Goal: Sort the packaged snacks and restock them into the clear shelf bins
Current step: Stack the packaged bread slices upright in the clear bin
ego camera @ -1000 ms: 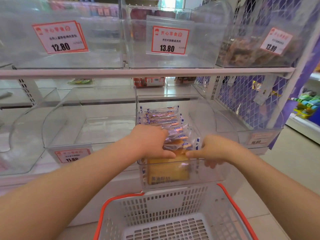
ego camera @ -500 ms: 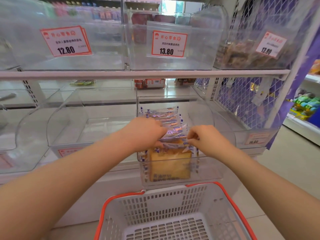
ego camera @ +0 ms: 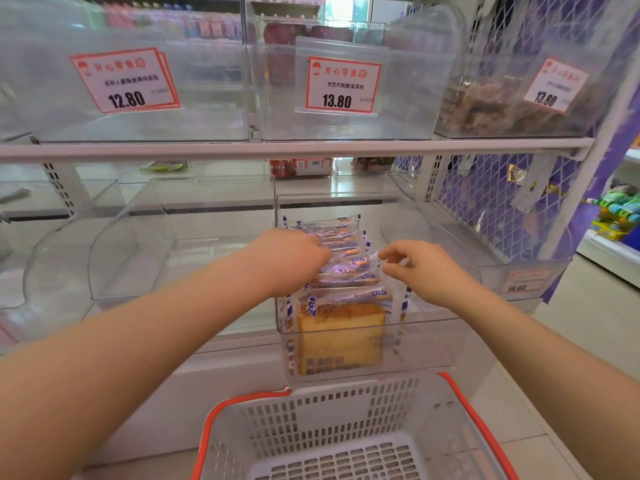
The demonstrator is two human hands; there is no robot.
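A row of packaged cake slices [ego camera: 341, 271] is standing on edge inside the clear bin [ego camera: 426, 344] on the lower shelf, the packets lined up one behind another from the bin's front wall toward its back. The frontmost packet [ego camera: 341, 336] is showing a golden cake slice through its clear wrapper, pressed close behind the bin's front wall.

The left hand [ego camera: 289, 261] is reaching into the bin from the left and is lying over the tops of the packets in the middle of the row; its fingers are curling down onto the wrappers, but whether they are actually gripping one I cannot tell, since the fingertips are hidden. The right hand [ego camera: 424, 271] is coming in from the right, thumb and forefinger pinching the right edge of a wrapper in the row, just across the packets from the left hand.

To the left of the left hand, another clear bin [ego camera: 138, 258] is sitting on the same shelf. Above both hands, upper-shelf bins are carrying price tags, one reading 12.80 [ego camera: 126, 79] and one reading 13.80 [ego camera: 343, 85]. Below the forearms, a white shopping basket [ego camera: 332, 420] with an orange rim is sitting in front of the shelf.
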